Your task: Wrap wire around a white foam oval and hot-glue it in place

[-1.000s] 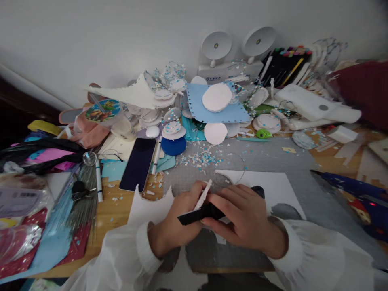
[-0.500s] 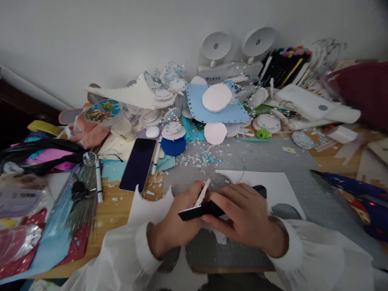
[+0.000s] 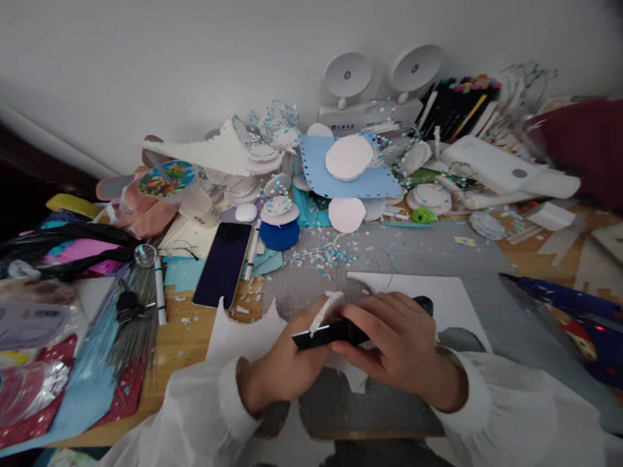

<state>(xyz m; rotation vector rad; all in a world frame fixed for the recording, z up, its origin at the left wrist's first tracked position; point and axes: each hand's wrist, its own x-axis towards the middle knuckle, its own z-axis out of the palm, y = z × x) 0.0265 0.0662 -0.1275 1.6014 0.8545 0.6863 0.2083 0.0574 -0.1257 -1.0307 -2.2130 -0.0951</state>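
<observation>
My right hand (image 3: 396, 340) is wrapped round a black utility knife (image 3: 324, 335), its blade pointing left and its handle end showing beyond my knuckles. My left hand (image 3: 294, 353) pinches a white paper piece (image 3: 327, 312) with a rough, raised edge, seen nearly edge-on. The blade lies against this piece, just under the raised edge. Part of the piece is hidden behind my fingers. Below the hands lie white paper sheets (image 3: 246, 337) with rounded cut-outs, on a grey cutting mat (image 3: 360, 408).
A phone (image 3: 222, 264) and a white marker (image 3: 253, 250) lie left of the mat. Blue and white scraps (image 3: 324, 255) are scattered ahead. White discs (image 3: 348, 157) and a light blue sheet (image 3: 316, 165) crowd the back. At right rests a dark blue glue gun (image 3: 569, 295) with a red light.
The white piece has tilted, so more of its face and rough edge shows. The knife and my right hand have shifted slightly right.
</observation>
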